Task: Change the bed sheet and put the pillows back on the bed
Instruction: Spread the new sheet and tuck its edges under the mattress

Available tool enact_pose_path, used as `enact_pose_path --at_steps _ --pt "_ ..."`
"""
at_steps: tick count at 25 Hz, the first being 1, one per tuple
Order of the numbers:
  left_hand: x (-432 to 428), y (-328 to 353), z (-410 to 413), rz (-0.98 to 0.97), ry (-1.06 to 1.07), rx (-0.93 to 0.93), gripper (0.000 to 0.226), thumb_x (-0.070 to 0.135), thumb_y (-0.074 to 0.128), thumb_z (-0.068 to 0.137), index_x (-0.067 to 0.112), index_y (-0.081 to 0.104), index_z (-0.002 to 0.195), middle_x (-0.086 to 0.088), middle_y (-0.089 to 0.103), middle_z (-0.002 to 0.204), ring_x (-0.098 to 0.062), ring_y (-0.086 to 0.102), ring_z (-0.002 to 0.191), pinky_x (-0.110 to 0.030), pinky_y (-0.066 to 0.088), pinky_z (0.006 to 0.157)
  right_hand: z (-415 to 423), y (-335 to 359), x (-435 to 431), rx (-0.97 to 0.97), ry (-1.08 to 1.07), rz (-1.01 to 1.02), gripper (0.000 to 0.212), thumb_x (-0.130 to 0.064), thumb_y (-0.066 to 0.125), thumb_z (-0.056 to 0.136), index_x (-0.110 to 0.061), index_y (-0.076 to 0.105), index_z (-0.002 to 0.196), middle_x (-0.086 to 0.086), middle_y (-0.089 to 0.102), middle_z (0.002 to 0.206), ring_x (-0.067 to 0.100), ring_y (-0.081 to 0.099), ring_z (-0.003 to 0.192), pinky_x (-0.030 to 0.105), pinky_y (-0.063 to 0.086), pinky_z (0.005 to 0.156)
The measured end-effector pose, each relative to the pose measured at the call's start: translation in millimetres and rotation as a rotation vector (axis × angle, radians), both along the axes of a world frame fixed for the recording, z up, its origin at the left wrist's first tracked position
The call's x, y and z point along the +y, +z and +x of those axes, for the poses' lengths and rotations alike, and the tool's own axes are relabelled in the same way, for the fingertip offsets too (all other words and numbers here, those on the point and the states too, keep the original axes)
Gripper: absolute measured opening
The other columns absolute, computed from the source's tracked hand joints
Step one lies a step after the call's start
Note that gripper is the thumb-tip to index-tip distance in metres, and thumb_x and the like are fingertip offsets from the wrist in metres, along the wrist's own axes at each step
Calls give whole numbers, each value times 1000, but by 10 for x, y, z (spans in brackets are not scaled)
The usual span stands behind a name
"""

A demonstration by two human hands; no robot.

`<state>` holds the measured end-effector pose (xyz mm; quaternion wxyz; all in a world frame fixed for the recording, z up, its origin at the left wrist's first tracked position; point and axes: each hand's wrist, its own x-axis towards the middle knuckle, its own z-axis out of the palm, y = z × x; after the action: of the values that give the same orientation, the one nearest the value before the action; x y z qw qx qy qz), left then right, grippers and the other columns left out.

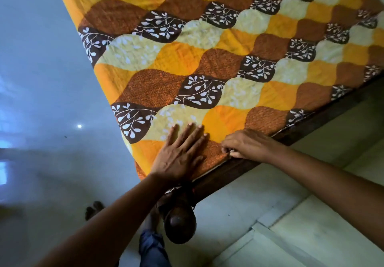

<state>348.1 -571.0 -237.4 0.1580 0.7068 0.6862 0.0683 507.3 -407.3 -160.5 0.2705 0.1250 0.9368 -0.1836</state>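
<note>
A bed sheet (pixel 207 59) of printed cloth, patterned in wavy patches of orange, pale yellow, rust brown and dark brown with white leafy sprigs, lies spread flat over the bed and covers all of the top that is in view. It reaches the near corner, where its edge meets the dark brown wooden side rail (pixel 311 125) of the bed frame.

The left hand (pixel 178 154) lies palm down on the bed sheet just inside that corner, with its fingers (pixel 192 133) straight, slightly spread and pressing the cloth flat. It holds nothing.

The right hand (pixel 247 146) is just beside it, at the line where the bed sheet meets the side rail. Its fingers are curled under, and the fingertips and thumb appear to pinch the hem of the bed sheet against the rail, though the grip itself is partly hidden by the knuckles. The two hands are near each other but do not touch.

Below the left forearm, at the corner of the bed, stands a dark wooden bedpost topped with a round knob (pixel 180 224). Beside the post is a leg in blue denim trousers (pixel 151 250), and a bare foot (pixel 94 209) rests on the pale grey floor (pixel 52 79) to the left of the bed. On the right of the side rail is a pale green wall (pixel 311 183).
</note>
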Motion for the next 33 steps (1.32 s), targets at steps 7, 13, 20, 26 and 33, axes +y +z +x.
enact_pose_path --at_steps 7,13,20,26,33 --pt "-46 -26 3 18 -21 32 63 53 8 97 20 25 147 -3 21 155 -25 16 143 -54 13 111 -41 -16 75 -179 -27 -83 17 -23 60 88 -27 70 101 -3 69 103 13 63 91 28 51 76" --pt "-41 -73 20 6 -45 87 69 60 15 93 20 17 149 -5 12 157 -26 9 145 -56 12 112 128 114 -11 -393 -32 -210 43 -43 21 101 -34 45 136 -14 41 144 1 36 133 27 27 111" --pt "-33 -79 -9 17 -48 78 76 67 15 89 21 20 149 -5 15 157 -26 9 145 -57 13 112 308 32 -191 -43 -186 -62 63 -67 18 90 -31 63 113 -8 68 107 14 61 104 34 48 85" --pt "-1 -28 -29 -2 -60 37 76 68 18 89 20 23 148 -6 20 154 -28 16 143 -57 13 111 349 191 -512 426 -482 21 36 -39 44 90 -17 72 90 -4 71 83 11 65 75 25 51 60" --pt "-377 683 -324 -233 143 -287 50 36 50 91 21 44 138 -4 34 149 -26 38 135 -43 32 109 -126 345 -1106 486 -1018 -242 20 -18 54 92 -16 69 104 -5 70 103 8 64 93 15 48 77"
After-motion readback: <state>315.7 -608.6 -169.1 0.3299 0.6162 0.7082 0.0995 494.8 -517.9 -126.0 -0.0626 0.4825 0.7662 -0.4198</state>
